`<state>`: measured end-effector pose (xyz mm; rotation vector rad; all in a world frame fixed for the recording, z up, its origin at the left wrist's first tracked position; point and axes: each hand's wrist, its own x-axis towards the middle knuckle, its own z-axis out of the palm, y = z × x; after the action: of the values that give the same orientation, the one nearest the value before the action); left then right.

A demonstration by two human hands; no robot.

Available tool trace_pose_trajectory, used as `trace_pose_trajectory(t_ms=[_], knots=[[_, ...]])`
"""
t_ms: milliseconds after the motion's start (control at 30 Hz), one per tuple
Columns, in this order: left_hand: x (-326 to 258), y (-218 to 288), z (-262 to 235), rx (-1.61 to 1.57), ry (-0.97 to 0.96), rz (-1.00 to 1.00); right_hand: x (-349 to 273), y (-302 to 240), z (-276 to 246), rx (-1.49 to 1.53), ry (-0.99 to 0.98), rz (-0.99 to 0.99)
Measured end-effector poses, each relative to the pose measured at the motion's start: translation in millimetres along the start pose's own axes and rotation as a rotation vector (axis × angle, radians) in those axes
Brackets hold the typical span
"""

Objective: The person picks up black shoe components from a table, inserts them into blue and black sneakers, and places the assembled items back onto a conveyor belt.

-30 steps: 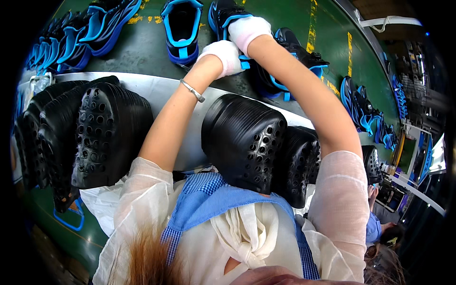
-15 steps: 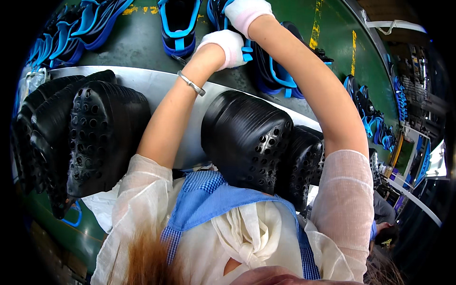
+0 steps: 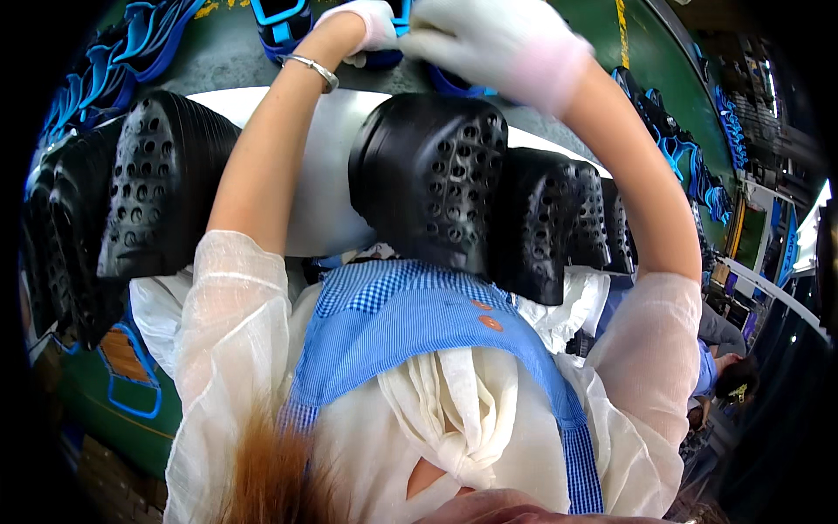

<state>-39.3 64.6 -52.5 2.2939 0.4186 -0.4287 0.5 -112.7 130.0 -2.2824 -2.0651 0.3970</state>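
Head view: where are the two hands?
Both are at the upper edge, in white gloves. The left hand (image 3: 374, 24) is over a dark shoe (image 3: 384, 59) with a blue sole, and the right hand (image 3: 497, 44) is just beside it, fingers pointing left.

How firm is the grip?
The left fingers look bent, partly cut off by the picture's edge; I can't tell whether they have hold of the shoe. The right hand is blurred, its fingers close together and slightly curled. How far it is open, or whether anything is in it, I can't tell.

And that shoe, where exactly?
Beyond the pale bench edge (image 3: 332, 170), partly hidden by the left hand. A blue-trimmed shoe (image 3: 281, 31) is to its left, and a blue sole (image 3: 449, 80) shows below the right hand.

What's nearer the body?
Black perforated shells: a large one (image 3: 428, 175) between the forearms and another (image 3: 166, 183) left of the left forearm, which wears a silver bracelet (image 3: 312, 70). Below is a blue checked apron (image 3: 410, 314).

Anything off to the right?
A line of blue-and-black shoes (image 3: 698, 179), and lower down another person (image 3: 711, 371).
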Motion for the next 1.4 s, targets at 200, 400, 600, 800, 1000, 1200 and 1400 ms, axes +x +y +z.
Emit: trace_pose_trajectory(t_ms=[200, 400, 600, 800, 1000, 1200, 1400], knots=[[-34, 10, 15, -0.015, 0.313, -0.061, -124, -54, -1, -0.003, 0.112, -0.101], [-80, 18, 16, 0.095, 0.646, 0.212, -141, -68, 24, -0.062, 0.132, -0.031], [-103, 19, 13, -0.012, 0.831, 0.256, -137, -67, 30, -0.010, 0.186, -0.074], [-146, 71, -6, -0.748, 0.586, 0.248, -154, -70, -16, 0.079, 0.176, -0.058], [-178, 142, -7, -1.379, 0.431, 0.527, -140, -59, -40, 0.104, 0.403, -0.092], [-150, 116, -15, -1.711, 0.071, 0.550, -114, -31, -23, 0.283, 0.471, -0.047], [-129, 118, -8, -1.840, 0.297, 0.523, -83, -15, 1, 0.486, 0.441, 0.274]])
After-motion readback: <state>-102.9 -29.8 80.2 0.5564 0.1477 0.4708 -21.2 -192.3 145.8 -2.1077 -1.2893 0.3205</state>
